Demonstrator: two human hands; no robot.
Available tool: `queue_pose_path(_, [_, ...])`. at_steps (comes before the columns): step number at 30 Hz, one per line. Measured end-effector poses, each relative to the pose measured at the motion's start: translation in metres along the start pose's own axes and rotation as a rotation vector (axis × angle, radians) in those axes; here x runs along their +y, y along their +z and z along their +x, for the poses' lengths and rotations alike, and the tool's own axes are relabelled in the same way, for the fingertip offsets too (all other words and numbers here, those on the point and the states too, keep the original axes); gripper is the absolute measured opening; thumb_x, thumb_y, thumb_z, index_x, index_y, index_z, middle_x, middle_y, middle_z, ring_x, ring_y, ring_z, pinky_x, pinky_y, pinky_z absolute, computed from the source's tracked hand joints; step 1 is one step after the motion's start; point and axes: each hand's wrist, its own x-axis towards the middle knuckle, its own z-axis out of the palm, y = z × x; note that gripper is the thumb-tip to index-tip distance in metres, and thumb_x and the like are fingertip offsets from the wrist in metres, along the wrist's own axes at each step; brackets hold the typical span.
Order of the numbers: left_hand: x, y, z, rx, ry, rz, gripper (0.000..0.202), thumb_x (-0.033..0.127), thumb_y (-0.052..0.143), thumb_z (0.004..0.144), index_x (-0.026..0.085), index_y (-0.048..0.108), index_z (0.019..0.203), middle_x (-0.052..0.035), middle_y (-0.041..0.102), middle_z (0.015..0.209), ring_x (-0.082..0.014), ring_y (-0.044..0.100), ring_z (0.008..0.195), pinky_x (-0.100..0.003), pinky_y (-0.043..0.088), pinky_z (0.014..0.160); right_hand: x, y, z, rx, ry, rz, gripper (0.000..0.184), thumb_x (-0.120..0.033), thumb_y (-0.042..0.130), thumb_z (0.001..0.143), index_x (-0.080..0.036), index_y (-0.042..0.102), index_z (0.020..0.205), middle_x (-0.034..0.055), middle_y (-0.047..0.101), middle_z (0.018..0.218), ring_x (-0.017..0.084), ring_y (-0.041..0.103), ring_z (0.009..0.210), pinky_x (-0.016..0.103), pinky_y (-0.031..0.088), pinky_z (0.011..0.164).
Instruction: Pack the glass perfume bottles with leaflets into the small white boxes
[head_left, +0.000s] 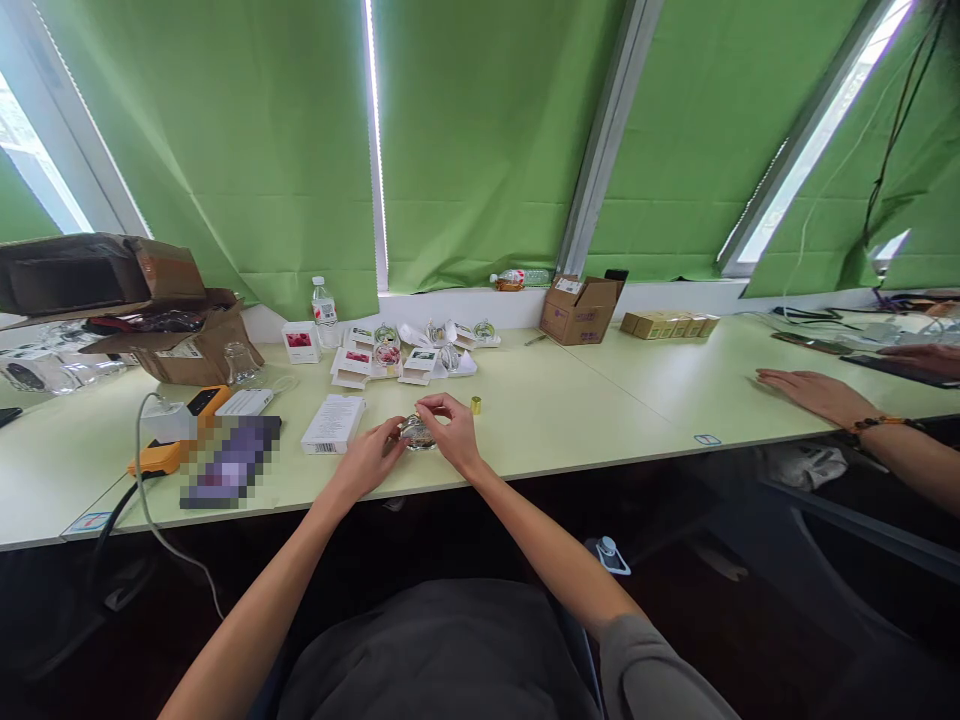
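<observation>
While holding a small glass bottle (418,434) between both hands, found it just right of the left hand (371,458) and just left of, and partly beneath, the right hand (453,430). Gripped its left side with the left hand and pinched near its top with the right, leaving neither free. Judged both about equally near, with the right one set higher. Could not tell the long axis, with much of the glass covered. Noted a gold cylindrical piece (475,405) to the right, near the right hand but apart from it. Across the pale counter (585,390), made out, from the left, an open cardboard carton (184,358), an orange device (212,402), a blurred purple item (238,465), a flat white box (334,425) near the left hand, and, farther back, an upright water bottle (324,305) and small white cartons (350,362) clustered with glass pieces (387,354). Farther right, picked out a brown box (576,318), a row of gold boxes (660,327) and another person's hand (814,392) resting palm down. Saw green blinds (502,130) behind, hanging along the whole room's edge, with bright slits (374,130) between them.
</observation>
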Motion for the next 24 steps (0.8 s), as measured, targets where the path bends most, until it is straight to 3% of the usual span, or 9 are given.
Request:
queue_pose_path(16, [0.0, 0.0002, 0.0002, -0.012, -0.006, -0.003, 0.037, 0.042, 0.041, 0.095, 0.023, 0.051, 0.125, -0.0075, 0.069, 0.104, -0.0255, 0.065, 0.097, -0.036, 0.049, 0.082, -0.0011, -0.0002, 0.0007, 0.011, 0.01, -0.018, 0.017, -0.034, 0.06, 0.083, -0.02, 0.07, 0.085, 0.0044, 0.07, 0.085, 0.019, 0.066, 0.081, 0.033, 0.055, 0.078])
queue_pose_path(24, [-0.002, 0.0003, 0.0001, -0.019, -0.014, 0.009, 0.038, 0.043, 0.041, 0.095, 0.023, 0.051, 0.126, -0.0069, 0.069, 0.103, -0.0255, 0.065, 0.097, -0.036, 0.049, 0.082, 0.0036, -0.0011, 0.0038, 0.003, 0.152, 0.082, 0.018, -0.035, 0.064, 0.08, -0.019, 0.07, 0.083, 0.0049, 0.071, 0.083, 0.019, 0.067, 0.078, 0.033, 0.056, 0.075])
